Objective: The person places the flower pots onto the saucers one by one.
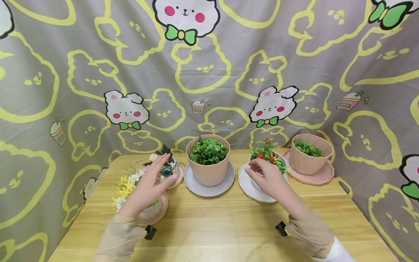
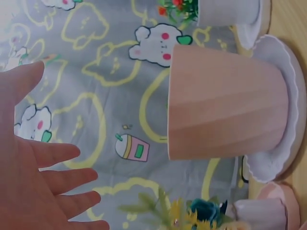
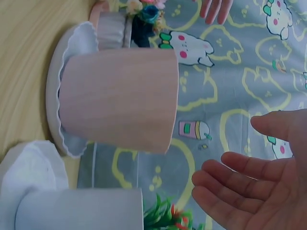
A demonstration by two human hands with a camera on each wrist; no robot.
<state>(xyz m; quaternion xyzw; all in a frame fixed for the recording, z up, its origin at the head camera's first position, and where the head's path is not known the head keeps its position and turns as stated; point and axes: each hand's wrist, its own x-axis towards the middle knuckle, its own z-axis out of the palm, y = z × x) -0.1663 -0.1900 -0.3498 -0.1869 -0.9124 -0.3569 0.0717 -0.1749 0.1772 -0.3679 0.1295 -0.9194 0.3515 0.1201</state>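
My left hand hangs in the air with fingers spread, holding nothing; it overlaps the yellow and white flowers in the head view. Loosely bent fingers show on my right hand, which is also bare. In the head view that right hand covers part of the white pot with red-flowered greenery. Between the two hands stands a pink pot of round green leaves, upright on a scalloped white saucer. Both wrist views show fingers apart from this pot's rim.
At the right rear, another pink pot holds low greenery on a pink saucer. Dark and teal flowers stand at the left rear. A patterned curtain closes the back and sides of the wooden table.
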